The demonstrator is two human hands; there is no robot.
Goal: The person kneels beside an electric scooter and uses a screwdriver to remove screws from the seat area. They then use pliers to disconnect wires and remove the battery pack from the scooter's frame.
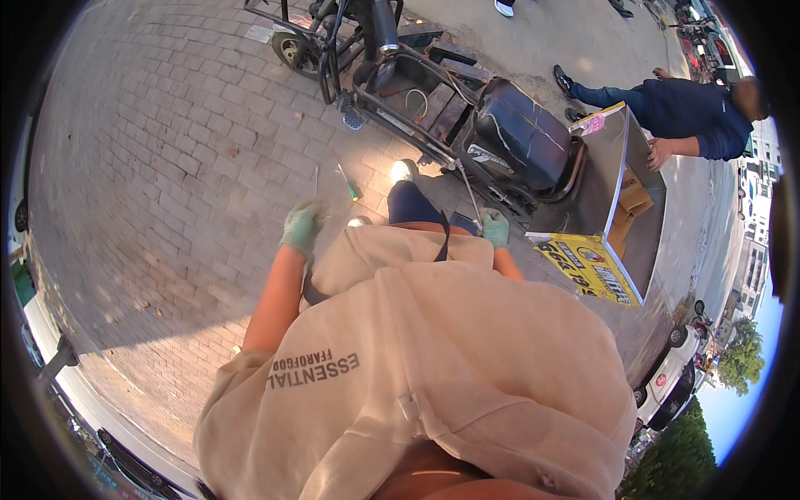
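Note:
My left hand, in a pale green glove, is held over the brick paving on the left; its fingers are blurred. On the right, my gloved right hand is closed at the lower end of a thin metal rod, which slants up toward the vehicle's frame. The vehicle is a partly stripped electric scooter with a bare metal frame and a worn black seat. A screwdriver with a green and yellow handle lies on the bricks between my left hand and the scooter.
Behind the seat, an open metal cargo box with yellow printed panels holds cardboard. A person in dark clothing has a hand at its edge. The scooter's small wheel stands at the far end. Parked vehicles line the right.

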